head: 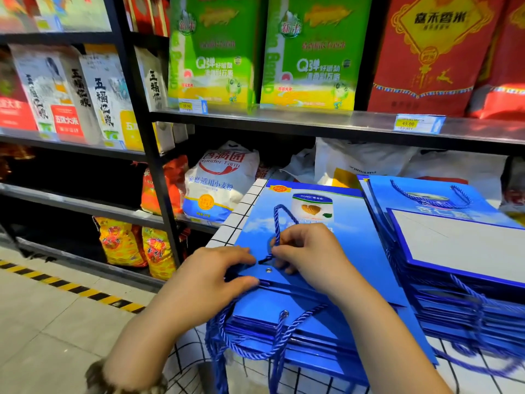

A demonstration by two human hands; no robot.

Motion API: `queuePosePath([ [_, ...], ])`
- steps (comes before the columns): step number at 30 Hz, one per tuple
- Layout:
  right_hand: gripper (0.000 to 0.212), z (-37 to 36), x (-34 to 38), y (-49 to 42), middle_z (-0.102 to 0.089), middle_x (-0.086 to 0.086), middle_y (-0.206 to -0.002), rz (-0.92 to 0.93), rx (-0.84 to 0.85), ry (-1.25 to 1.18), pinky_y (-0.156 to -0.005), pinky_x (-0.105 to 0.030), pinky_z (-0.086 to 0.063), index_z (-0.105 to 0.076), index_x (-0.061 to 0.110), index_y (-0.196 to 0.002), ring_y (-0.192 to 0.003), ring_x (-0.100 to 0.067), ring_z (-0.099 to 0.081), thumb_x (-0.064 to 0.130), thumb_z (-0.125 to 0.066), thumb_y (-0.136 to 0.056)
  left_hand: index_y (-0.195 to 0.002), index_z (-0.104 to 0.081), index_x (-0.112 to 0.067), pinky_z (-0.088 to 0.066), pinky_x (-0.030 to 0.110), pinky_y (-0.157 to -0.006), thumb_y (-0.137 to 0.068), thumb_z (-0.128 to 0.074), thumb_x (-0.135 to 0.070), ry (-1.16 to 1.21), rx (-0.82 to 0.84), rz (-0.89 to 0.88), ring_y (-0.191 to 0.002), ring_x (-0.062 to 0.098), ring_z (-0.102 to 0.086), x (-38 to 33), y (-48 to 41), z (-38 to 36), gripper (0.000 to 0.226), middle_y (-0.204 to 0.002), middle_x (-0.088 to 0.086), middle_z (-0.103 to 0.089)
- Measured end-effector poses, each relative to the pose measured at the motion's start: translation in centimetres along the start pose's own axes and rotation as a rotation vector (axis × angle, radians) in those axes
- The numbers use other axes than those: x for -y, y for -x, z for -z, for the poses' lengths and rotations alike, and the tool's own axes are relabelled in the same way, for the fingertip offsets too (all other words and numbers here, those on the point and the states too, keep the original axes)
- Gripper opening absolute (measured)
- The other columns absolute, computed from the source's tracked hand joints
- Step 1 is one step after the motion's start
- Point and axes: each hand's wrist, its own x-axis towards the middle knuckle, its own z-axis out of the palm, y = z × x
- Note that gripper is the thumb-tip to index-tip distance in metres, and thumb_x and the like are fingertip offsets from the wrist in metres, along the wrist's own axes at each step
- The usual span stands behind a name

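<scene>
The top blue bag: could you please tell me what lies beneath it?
Beneath the top blue bag: a stack of flat blue bags, cords dangling, on a checked table. The table under the stack is hidden.

Black metal shelving [147, 155], pale tiled floor [42, 317], yellow-black hazard stripe [74, 288]

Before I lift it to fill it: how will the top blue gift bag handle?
Probably light and fairly stiff: the top blue gift bag lies folded flat. Its glossy face may slide on the stack beneath. The rope handle, pinched by the right hand, looks floppy; its end is loose by the eyelet, so it could pull out.
</scene>
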Motion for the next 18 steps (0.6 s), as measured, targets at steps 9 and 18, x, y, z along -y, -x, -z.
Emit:
queuePosePath([
  [9, 0.028, 0.35, 0.19, 0.34, -0.057, 0.004, -0.063, 0.107, -0.051, 0.142, -0.058, -0.026, -0.042, -0.054, 0.029, -0.062, -0.061, -0.014, -0.051, 0.008, -0.059, -0.081, -0.105, -0.071, -0.022, -0.034, 0.003, -0.089, -0.074, -0.073, -0.033, 0.092, -0.131, 0.024, -0.099, -0.019, -0.046, 0.67, -0.05, -0.65, 0.032, -0.113, -0.011, -0.066],
  [18, 0.019, 0.77, 0.55, 0.03, -0.056, 0.003, -0.084, 0.150, 0.009, 0.217, -0.086, -0.045, -0.049, -0.055, 0.025, -0.087, -0.089, -0.025, -0.057, 0.010, -0.046, -0.093, -0.102, -0.072, -0.022, -0.038, 0.014, -0.093, -0.065, -0.057, -0.051, 0.091, -0.159, -0.012, -0.102, -0.015, -0.048, 0.53, -0.25, -0.54, 0.049, -0.110, -0.007, -0.068],
])
